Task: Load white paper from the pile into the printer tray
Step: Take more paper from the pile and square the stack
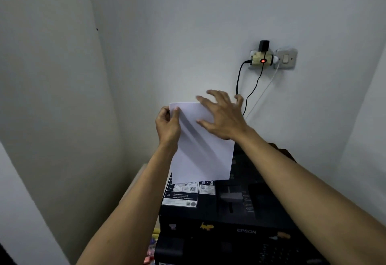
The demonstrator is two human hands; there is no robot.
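Observation:
A stack of white paper (203, 151) stands nearly upright above the rear of a black Epson printer (229, 220). My left hand (168, 126) pinches the paper's upper left edge between thumb and fingers. My right hand (223, 116) lies flat against the paper's upper right part with fingers spread apart. The paper's bottom edge reaches down to the printer's top by the instruction labels (188, 193). The rear tray itself is hidden behind the sheets.
A wall socket with a lit adapter (262, 58) and a switch (286, 58) sit on the wall above right, with black and white cables (250, 91) hanging down behind the printer. Walls close in on the left and right. Colourful items (153, 243) lie left of the printer.

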